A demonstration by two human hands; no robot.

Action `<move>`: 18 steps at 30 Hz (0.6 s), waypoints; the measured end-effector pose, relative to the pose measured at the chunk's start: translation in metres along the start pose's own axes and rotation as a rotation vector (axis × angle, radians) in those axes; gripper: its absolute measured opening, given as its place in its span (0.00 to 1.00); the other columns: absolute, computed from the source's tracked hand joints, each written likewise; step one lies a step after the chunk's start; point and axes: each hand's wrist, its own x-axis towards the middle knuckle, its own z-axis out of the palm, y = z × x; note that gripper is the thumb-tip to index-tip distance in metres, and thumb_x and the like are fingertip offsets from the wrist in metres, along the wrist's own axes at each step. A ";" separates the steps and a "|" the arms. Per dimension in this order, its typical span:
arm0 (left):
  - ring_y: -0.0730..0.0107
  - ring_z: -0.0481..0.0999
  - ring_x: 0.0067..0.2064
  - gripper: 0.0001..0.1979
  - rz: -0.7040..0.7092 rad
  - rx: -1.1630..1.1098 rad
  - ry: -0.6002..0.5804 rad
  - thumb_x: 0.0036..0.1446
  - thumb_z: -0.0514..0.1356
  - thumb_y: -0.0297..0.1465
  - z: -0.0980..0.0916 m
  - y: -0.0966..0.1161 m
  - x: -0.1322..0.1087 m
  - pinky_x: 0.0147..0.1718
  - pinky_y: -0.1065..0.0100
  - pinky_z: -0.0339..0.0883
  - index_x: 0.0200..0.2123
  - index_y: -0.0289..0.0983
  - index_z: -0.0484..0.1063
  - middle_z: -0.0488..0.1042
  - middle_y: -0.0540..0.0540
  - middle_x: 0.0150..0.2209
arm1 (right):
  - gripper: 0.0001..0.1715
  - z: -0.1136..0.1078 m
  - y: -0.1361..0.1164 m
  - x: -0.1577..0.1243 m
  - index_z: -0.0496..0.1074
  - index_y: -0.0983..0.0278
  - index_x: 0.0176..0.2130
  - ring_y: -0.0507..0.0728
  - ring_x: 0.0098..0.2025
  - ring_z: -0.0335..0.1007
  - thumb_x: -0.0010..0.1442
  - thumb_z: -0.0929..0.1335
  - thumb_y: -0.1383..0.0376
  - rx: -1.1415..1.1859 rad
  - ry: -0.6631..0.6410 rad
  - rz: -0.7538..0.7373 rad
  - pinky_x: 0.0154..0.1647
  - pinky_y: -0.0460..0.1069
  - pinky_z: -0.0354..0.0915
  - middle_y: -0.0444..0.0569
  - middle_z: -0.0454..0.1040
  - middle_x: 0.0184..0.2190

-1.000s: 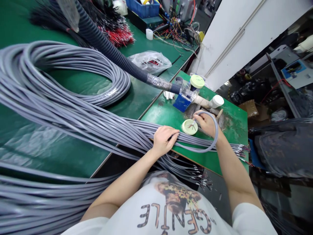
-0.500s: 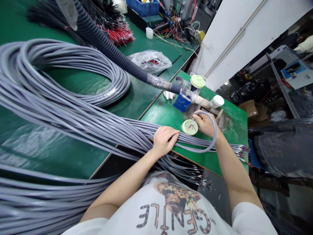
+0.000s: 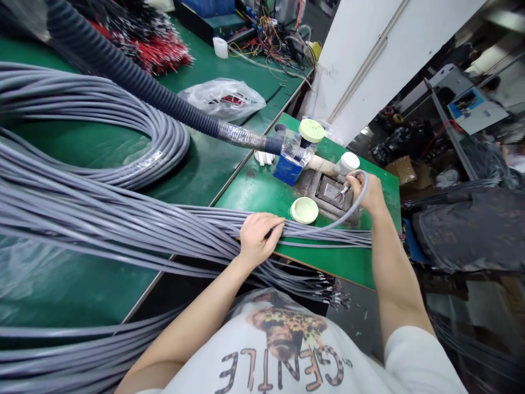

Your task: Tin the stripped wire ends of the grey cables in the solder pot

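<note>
**Slim grey plastic-sheathed cable (image 3: 353, 210) pinched near its tip, loose wires at a silvery square surface (image 3: 330, 191)**

The right hand (image 3: 371, 192) grips the cable between thumb and fingers just behind its end, where fine stripped wires (image 3: 342, 193) fan out. They point at the silvery square set in a dark, grimy metal block (image 3: 310, 186); whether they touch it or hover just above, I cannot tell. From the grip the cable bends round in a loop down to a thick bundle of grey cables (image 3: 205, 236). The left hand (image 3: 259, 235) lies across that bundle, fingers curved over it; whether they clasp it or merely rest there cannot be made out.

Should the silvery surface be hot, as it may be, fingers held this close could be burnt, and a slip of the pinch would drop the sheath onto it. The bent loop probably springs back, which could swing the tip aside; splayed wires could make uneven contact. A round pale-green cup (image 3: 304, 211) stands just beside the block, where a sweeping loop might tip it. Beyond, the whitish wrapped end (image 3: 325, 164) of a dark ribbed hose (image 3: 164, 98) reaches over the block, near enough to be knocked.
</note>
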 end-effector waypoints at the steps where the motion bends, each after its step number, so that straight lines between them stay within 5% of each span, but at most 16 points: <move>1: 0.65 0.77 0.40 0.06 0.006 0.000 0.002 0.57 0.60 0.29 0.000 0.000 0.000 0.43 0.61 0.67 0.38 0.40 0.76 0.80 0.46 0.35 | 0.14 0.002 0.006 0.003 0.76 0.63 0.36 0.61 0.37 0.76 0.60 0.62 0.62 -0.024 -0.007 0.011 0.38 0.51 0.65 0.51 0.80 0.31; 18: 0.63 0.77 0.40 0.07 0.005 0.050 -0.005 0.56 0.61 0.29 0.001 -0.002 -0.002 0.42 0.61 0.67 0.38 0.40 0.76 0.80 0.46 0.35 | 0.15 0.026 0.032 0.021 0.76 0.66 0.41 0.63 0.42 0.74 0.60 0.62 0.64 -0.133 -0.043 0.150 0.42 0.52 0.65 0.57 0.80 0.37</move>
